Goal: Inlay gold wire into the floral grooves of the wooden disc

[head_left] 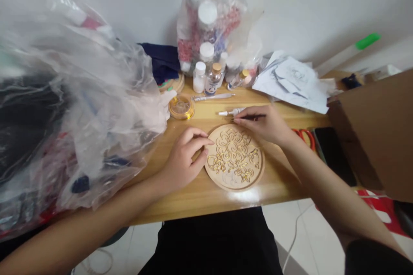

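Note:
A round wooden board (pixel 262 167) with a raised rim lies near the table's front edge. Gold wire (pixel 231 146) forms a large flower and smaller blossoms on it; pale drawn lines show near the bottom. My left hand (pixel 189 159) rests at the board's left rim, fingers bent and apart, fingertips touching it. Above the board's upper right edge, my right hand (pixel 266 124) is closed in a pinch on dark, slim tweezers (pixel 256 116), whose tips are hard to make out. Just behind them lies a white glue tube (pixel 230 112) with a narrow nozzle.
A spool of gold wire (pixel 181 107) and a pen (pixel 214 96) lie behind the board. Small bottles (pixel 213 78) stand by the wall. Plastic bags (pixel 106 94) crowd the left. Paper sheets (pixel 290 79), red-handled scissors (pixel 305 137), a phone (pixel 334 154) and a cardboard box (pixel 377 129) are right.

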`<state>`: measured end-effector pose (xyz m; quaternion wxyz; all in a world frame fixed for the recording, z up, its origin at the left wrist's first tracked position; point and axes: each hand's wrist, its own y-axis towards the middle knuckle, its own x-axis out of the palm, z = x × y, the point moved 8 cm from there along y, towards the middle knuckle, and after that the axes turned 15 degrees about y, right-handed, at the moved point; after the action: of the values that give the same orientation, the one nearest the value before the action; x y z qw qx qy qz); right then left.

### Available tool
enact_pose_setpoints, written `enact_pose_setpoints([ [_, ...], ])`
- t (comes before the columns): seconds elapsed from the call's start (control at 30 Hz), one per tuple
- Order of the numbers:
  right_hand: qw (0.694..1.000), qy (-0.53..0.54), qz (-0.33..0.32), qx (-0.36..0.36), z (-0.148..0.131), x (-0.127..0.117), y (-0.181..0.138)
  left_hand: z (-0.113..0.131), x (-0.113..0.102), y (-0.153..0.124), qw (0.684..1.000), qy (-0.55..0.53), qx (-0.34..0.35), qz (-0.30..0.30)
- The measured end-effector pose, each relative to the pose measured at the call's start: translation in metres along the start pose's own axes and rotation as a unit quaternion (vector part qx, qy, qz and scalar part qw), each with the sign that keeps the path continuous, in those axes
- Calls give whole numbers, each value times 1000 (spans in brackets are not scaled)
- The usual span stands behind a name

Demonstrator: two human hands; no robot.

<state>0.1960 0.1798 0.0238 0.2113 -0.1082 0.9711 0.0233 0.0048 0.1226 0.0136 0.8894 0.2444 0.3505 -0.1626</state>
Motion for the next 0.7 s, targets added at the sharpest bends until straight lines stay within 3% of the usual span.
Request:
enact_pose_setpoints([
  [0.27,997,-37,-69,-10,-4,3,11,1,-1,1,1000,-4,-3,-2],
  [0.43,994,-86,-60,-32,-8,1,13,1,-1,0,1000,-2,-4,-1],
  [0.7,997,-39,-56,-37,-8,0,6,1,-1,1,1000,-3,-3,-2],
])
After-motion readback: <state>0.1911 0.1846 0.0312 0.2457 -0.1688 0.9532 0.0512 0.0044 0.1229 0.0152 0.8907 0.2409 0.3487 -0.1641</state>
